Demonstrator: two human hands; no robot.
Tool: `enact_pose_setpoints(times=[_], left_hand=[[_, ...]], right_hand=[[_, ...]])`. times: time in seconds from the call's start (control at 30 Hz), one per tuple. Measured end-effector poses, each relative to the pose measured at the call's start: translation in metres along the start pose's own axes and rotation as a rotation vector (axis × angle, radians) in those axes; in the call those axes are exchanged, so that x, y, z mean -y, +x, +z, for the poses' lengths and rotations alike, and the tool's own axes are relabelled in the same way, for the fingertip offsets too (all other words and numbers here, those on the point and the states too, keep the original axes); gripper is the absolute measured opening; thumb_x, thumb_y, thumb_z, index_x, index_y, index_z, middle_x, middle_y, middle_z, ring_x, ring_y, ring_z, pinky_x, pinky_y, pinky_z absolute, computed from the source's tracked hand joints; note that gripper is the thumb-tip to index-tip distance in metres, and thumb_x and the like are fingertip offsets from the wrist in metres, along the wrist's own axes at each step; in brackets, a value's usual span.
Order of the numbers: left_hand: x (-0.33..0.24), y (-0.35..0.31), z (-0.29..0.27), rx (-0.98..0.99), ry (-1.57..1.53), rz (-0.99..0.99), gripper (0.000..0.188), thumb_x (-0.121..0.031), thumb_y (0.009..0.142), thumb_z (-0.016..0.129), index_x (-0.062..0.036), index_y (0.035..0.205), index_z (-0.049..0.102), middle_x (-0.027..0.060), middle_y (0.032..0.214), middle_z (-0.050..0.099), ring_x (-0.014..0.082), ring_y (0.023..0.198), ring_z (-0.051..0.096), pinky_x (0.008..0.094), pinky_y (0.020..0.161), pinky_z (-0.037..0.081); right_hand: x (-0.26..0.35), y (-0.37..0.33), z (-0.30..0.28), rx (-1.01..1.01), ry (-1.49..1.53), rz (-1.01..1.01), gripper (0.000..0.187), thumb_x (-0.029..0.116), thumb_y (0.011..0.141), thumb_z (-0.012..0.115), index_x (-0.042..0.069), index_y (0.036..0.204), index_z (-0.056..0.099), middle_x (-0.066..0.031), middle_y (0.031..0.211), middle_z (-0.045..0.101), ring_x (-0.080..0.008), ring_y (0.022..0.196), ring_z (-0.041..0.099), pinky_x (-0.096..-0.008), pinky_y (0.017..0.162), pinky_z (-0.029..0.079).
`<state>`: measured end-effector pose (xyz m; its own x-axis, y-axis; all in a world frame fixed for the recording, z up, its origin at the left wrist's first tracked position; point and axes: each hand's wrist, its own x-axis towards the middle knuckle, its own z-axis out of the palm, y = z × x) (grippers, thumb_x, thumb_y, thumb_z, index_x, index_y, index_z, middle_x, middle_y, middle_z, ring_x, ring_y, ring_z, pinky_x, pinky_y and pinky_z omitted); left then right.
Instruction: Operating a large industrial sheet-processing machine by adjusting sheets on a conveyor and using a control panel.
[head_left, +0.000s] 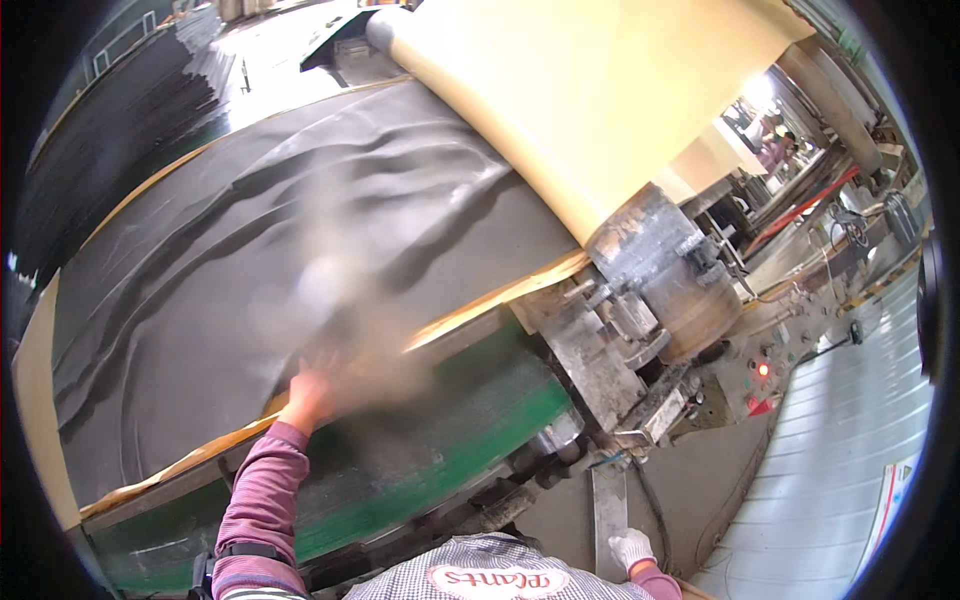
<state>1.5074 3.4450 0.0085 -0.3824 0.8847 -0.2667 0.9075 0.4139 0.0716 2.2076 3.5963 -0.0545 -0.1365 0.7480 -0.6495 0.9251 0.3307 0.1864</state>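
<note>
My left hand reaches to the near edge of a dark grey, wrinkled sheet, its fingers stretched onto the surface. A blurred smudge covers the fingertips, so contact there is hard to see. Under the sheet, yellowish paper shows as a strip along the border. At the lower right, my right hand, in a white glove, is closed at the side of an upright flat grey metal bar. Farther off, a wide yellowish paper web runs over a roller at the end of the dark sheet.
A green machine side runs below the sheet. To the right stand a metal roller end and a panel with a lit red lamp. Stacked dark sheets lie far left. Another person appears in the far right background.
</note>
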Motion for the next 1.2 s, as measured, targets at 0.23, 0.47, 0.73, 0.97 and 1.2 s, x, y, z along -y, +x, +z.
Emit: enact_pose_setpoints(times=[0.23,0.47,0.73,0.97,1.2], left_hand=[[-0.028,0.004,-0.024,-0.009,-0.195,-0.134,0.061,-0.053,0.09,0.039,-0.0116,0.134,0.043,0.0209,0.139,0.038,0.0525,0.119,0.038,0.0499,0.098,0.039],[-0.008,0.022,-0.004,-0.027,-0.008,0.032,0.055,-0.048,0.092,0.037,-0.0109,0.131,0.045,0.0255,0.135,0.04,0.052,0.119,0.039,0.0529,0.1,0.035],[-0.04,0.047,-0.02,-0.056,-0.16,-0.147,0.061,-0.053,0.09,0.038,-0.0082,0.132,0.043,0.0252,0.136,0.039,0.0536,0.114,0.042,0.0501,0.092,0.043],[-0.008,0.042,0.026,-0.071,-0.098,-0.09,0.068,-0.055,0.088,0.04,-0.0048,0.133,0.043,0.0254,0.137,0.038,0.0536,0.117,0.04,0.0504,0.093,0.041],[-0.001,0.029,0.029,-0.22,-0.02,-0.032,0.058,-0.048,0.089,0.045,-0.0067,0.129,0.047,0.0244,0.133,0.042,0.0508,0.112,0.045,0.0509,0.089,0.044]], right_hand=[[0.028,-0.037,-0.041,-0.035,0.071,0.09,0.036,0.033,0.078,0.048,0.004,0.082,0.069,-0.0223,0.089,0.064,-0.0386,0.089,0.061,-0.0457,0.08,0.048],[0.037,-0.028,-0.049,0.061,0.072,0.105,0.044,0.041,0.084,0.046,0.004,0.087,0.069,-0.0198,0.095,0.064,-0.0363,0.094,0.06,-0.0451,0.082,0.047],[0.032,-0.047,-0.049,0.041,0.201,0.245,0.045,0.043,0.083,0.049,0.003,0.092,0.068,-0.0214,0.1,0.063,-0.0373,0.098,0.059,-0.0442,0.086,0.046],[0.049,-0.059,-0.066,0.188,0.244,0.312,0.051,0.045,0.084,0.049,0.001,0.104,0.064,-0.0241,0.108,0.06,-0.0379,0.104,0.056,-0.0441,0.09,0.043],[0.054,-0.046,-0.082,0.106,0.255,0.208,0.051,0.046,0.08,0.05,0.002,0.098,0.066,-0.0248,0.104,0.061,-0.0388,0.102,0.057,-0.0441,0.089,0.044]])
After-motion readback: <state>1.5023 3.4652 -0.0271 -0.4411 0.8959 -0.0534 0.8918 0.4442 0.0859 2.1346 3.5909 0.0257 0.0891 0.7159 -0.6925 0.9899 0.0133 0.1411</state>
